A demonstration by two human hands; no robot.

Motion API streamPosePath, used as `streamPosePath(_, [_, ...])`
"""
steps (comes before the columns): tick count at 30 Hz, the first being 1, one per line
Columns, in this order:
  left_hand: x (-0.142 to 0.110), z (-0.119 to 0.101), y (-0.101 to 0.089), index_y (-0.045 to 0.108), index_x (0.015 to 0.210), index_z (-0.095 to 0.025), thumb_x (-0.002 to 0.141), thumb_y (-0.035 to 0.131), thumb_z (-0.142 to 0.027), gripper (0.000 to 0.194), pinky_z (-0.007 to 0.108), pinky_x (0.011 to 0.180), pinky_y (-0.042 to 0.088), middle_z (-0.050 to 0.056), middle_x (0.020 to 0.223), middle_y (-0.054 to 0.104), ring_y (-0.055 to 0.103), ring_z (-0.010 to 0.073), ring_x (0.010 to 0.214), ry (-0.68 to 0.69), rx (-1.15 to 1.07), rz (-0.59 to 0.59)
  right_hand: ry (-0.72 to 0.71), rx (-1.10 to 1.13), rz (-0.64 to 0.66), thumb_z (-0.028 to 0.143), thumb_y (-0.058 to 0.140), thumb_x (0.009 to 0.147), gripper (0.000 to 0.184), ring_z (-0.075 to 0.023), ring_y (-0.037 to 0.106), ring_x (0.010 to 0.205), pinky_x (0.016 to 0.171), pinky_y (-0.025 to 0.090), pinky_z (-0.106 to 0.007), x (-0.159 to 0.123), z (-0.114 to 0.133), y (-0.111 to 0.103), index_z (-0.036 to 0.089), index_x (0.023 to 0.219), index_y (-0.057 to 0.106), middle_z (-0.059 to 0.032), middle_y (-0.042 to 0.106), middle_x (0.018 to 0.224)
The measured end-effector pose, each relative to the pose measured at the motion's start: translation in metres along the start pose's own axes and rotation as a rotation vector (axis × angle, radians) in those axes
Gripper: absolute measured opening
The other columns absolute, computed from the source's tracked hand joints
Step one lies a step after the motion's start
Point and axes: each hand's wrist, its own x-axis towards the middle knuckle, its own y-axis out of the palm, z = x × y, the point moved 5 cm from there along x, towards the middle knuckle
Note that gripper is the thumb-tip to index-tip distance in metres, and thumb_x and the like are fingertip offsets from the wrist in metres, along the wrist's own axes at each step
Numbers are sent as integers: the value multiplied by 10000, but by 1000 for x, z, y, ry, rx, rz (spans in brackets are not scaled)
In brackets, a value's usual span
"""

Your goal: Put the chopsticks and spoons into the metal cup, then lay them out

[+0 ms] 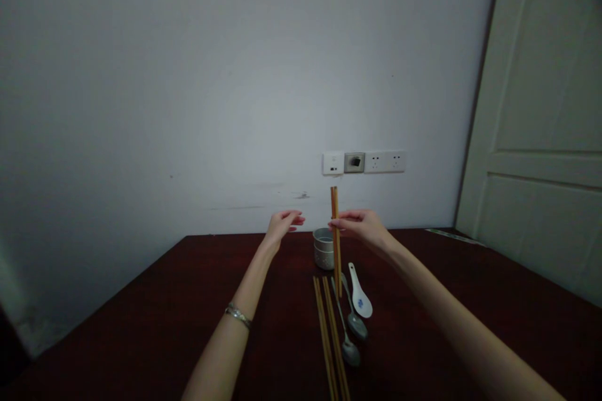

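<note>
Between thumb and fingers, my right hand (pixel 360 224) grips a pair of wooden chopsticks (pixel 337 257) held upright, in front of a grey cylindrical utensil holder (pixel 323 254). My left hand (pixel 285 224) is in the air to the left of the holder, fingers apart and holding nothing. On the table nearer to me lie more wooden chopsticks (pixel 324 326) in pairs. Beside them rest two metal spoons, a nearer one (pixel 350 352) and a farther one (pixel 357 326). A white soup spoon (pixel 361 301) with a blue mark lies to their right.
The dark red table (pixel 188 301) reaches back to a pale wall (pixel 235 106). Wall sockets (pixel 384 161) sit above its back edge. A white panelled door (pixel 545 138) stands on the right. A flat patterned strip (pixel 454 236) lies at the back right.
</note>
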Motion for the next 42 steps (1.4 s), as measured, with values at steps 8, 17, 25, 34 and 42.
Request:
streamPosePath(8, [9, 119, -47, 588, 779, -129, 706, 524, -290, 188, 205, 551, 435, 64, 719, 654, 594, 107, 574, -389, -61, -271, -192, 60, -102, 274, 747, 550, 216, -161, 627, 687, 732, 515, -341, 85, 24, -23, 135, 674, 638, -60, 663, 715])
streamPosePath(17, [14, 153, -40, 567, 755, -116, 750, 463, -269, 186, 194, 445, 398, 30, 564, 589, 527, 91, 444, -344, -76, -218, -131, 11, -184, 233, 753, 536, 195, -138, 611, 603, 649, 530, -304, 138, -13, -29, 122, 611, 611, -55, 649, 640])
streamPosePath(25, [13, 158, -36, 561, 738, -109, 737, 409, -167, 162, 162, 373, 342, -1, 509, 551, 481, 70, 399, -237, 57, -219, -44, 22, -163, 169, 745, 546, 165, -121, 609, 556, 550, 532, -228, 143, -62, -30, 96, 629, 623, -52, 653, 608])
streamPosePath(34, [14, 159, -31, 562, 706, -107, 723, 392, -157, 178, 155, 347, 311, -11, 472, 533, 456, 61, 365, -213, 143, -186, 51, 91, -192, 104, 708, 587, 98, -121, 622, 544, 539, 535, -205, 135, -98, -32, 100, 631, 620, -41, 657, 580])
streamPosePath(42, [14, 159, -30, 560, 701, -103, 723, 390, -157, 180, 152, 348, 309, -7, 469, 537, 455, 59, 363, -208, 173, -173, 88, 122, -194, 101, 681, 606, 69, -138, 633, 574, 569, 536, -224, 125, -113, -29, 98, 642, 623, -55, 665, 604])
